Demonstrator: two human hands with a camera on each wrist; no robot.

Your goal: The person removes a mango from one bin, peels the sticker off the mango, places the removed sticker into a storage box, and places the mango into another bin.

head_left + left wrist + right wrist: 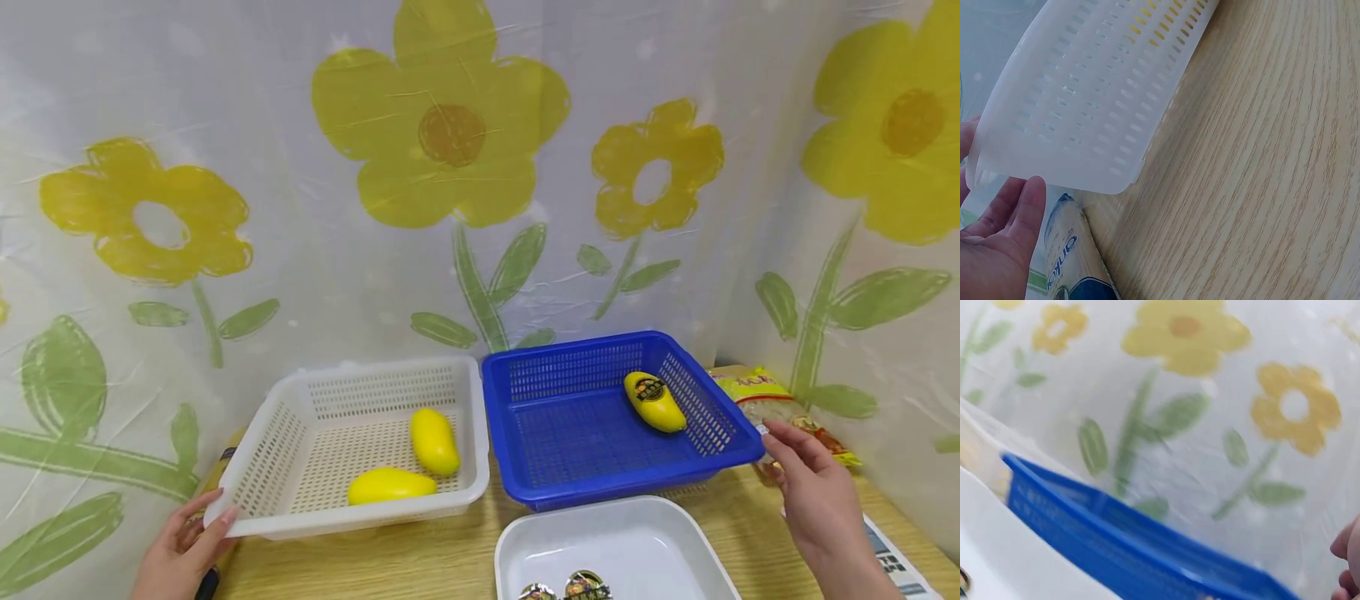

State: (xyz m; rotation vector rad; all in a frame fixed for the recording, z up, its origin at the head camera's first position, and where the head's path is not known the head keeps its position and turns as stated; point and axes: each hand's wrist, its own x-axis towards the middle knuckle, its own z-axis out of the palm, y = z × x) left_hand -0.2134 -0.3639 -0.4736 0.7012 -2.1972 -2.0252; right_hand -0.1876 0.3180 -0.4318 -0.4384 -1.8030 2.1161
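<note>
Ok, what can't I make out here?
Rectangular white plastic tray: near end cut off by the head view's bottom edge.
Round black-and-gold labels inside it: print too small in the head view.
Clear plastic bag with yellow label: partly behind the right hand, head view.
Whether that hand grips the blue plastic basket: cut off by right wrist view's edge.

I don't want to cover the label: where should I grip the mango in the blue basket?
Probably pinch the mango across its long sides, from above: it lies on its side, label facing up, and the blue basket walls it in, closer on the right.
</note>
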